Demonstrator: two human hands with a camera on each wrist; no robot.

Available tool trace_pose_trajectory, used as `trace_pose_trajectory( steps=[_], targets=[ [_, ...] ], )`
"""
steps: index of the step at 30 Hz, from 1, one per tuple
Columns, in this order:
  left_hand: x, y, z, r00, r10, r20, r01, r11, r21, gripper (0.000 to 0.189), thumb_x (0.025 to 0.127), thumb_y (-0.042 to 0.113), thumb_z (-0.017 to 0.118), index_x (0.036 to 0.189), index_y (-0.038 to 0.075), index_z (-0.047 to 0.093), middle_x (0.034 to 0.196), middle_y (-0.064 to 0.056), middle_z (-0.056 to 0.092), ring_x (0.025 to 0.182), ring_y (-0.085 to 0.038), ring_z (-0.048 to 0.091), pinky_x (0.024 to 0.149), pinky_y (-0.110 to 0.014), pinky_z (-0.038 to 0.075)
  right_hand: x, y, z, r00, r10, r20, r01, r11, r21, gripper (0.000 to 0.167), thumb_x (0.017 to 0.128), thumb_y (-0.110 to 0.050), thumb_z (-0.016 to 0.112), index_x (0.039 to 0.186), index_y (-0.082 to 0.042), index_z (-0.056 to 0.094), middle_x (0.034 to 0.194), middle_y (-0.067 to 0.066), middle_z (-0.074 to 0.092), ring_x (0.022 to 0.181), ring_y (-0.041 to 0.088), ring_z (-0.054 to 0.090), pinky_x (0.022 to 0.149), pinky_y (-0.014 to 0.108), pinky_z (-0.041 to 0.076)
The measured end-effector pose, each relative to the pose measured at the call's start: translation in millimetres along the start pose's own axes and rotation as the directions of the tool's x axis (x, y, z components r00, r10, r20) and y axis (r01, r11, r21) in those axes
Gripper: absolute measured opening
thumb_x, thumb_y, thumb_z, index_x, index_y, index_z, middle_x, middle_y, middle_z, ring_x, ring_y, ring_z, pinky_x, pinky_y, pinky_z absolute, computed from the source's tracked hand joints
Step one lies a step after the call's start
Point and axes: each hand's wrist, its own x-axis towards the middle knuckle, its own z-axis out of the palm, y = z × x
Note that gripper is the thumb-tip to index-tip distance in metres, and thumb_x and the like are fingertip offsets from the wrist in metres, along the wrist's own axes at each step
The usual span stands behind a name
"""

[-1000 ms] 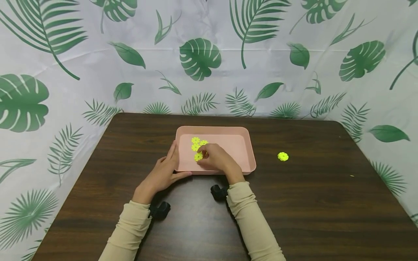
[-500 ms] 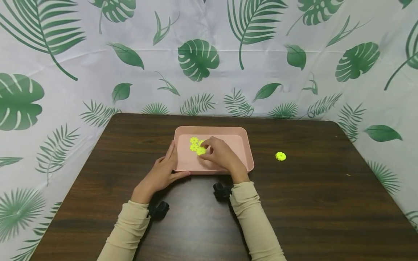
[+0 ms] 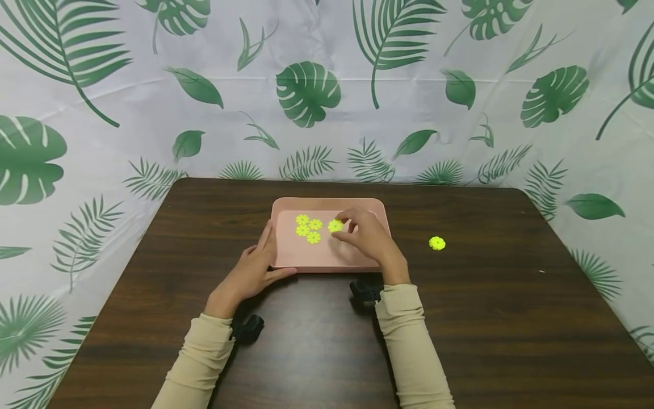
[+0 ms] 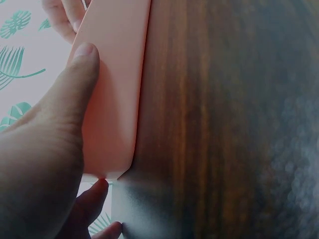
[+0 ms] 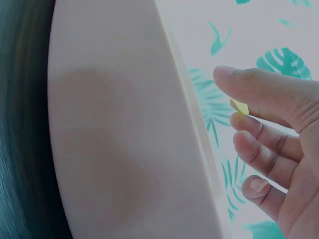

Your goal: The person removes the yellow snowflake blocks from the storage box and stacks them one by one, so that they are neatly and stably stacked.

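Inside a shallow pink tray (image 3: 352,255), several bright yellow flower-shaped pieces (image 3: 302,230) lie in a close cluster on the left. My right hand (image 3: 369,236) is over the tray's right half and pinches another yellow flower-shaped piece (image 3: 335,225) between thumb and index finger. From the right wrist, only a sliver of that piece (image 5: 240,106) shows behind the thumb. My left hand (image 3: 255,267) rests against the tray's near left corner, its straight fingers along the left wall. Its thumb (image 4: 85,62) presses the front wall.
One more yellow flower-shaped piece (image 3: 436,243) lies on the dark wooden table (image 3: 490,318), right of the tray. A tiny pale scrap (image 3: 542,271) is farther right. A white cloth with green leaves (image 3: 306,142) hangs behind the table.
My right hand has moved right, away from the cluster, with a yellow flower-shaped piece in its fingertips. The clustered pieces now show uncovered. My left hand stays at the tray.
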Motion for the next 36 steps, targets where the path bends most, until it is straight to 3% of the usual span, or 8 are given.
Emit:
trace_pose_trajectory(
  steps=[8, 17, 28, 36],
  targets=[
    [0.4, -0.4, 1.2, 1.000, 0.007, 0.000, -0.007, 1.000, 0.002, 0.111, 0.096, 0.047, 0.072, 0.163, -0.004, -0.001, 0.171, -0.023, -0.010, 0.158, -0.034, 0.010, 0.116, -0.071, 0.020, -14.9, 19, -22, 0.995, 0.083, -0.061, -0.081, 0.996, 0.041, 0.032, 0.089, -0.013, 0.084, 0.117, -0.001, 0.073, 0.112, 0.013, 0.066, 0.091, 0.028, 0.060, 0.077, 0.039, 0.052],
    [-1.5, -1.7, 3.4, 1.000, 0.000, -0.002, 0.000, 1.000, -0.004, 0.112, 0.096, 0.048, 0.072, 0.164, -0.003, -0.001, 0.171, -0.022, -0.010, 0.158, -0.034, 0.009, 0.116, -0.072, 0.019, -34.1, 46, -47, 0.975, 0.178, -0.132, -0.171, 0.983, 0.064, 0.038, 0.092, -0.015, 0.081, 0.125, 0.002, 0.071, 0.101, 0.016, 0.060, 0.089, 0.029, 0.059, 0.079, 0.043, 0.051],
    [0.9, -1.2, 3.9, 1.000, 0.016, 0.002, -0.016, 1.000, 0.001, 0.111, 0.096, 0.046, 0.072, 0.163, -0.003, -0.001, 0.171, -0.021, -0.011, 0.159, -0.033, 0.003, 0.116, -0.071, 0.019, -60.5, 80, -73, 0.926, 0.272, -0.262, -0.263, 0.962, 0.069, 0.039, 0.094, -0.020, 0.079, 0.125, 0.002, 0.070, 0.109, 0.019, 0.063, 0.092, 0.030, 0.059, 0.077, 0.037, 0.048],
    [0.1, -0.6, 1.6, 1.000, 0.007, 0.004, -0.007, 1.000, -0.002, 0.111, 0.096, 0.047, 0.072, 0.163, -0.003, -0.001, 0.171, -0.021, -0.012, 0.158, -0.034, 0.007, 0.116, -0.072, 0.019, -78.5, 97, -84, 0.884, 0.350, -0.310, -0.335, 0.937, 0.102, 0.045, 0.096, -0.029, 0.077, 0.128, 0.001, 0.069, 0.106, 0.017, 0.063, 0.090, 0.024, 0.055, 0.069, 0.023, 0.046]
  ],
)
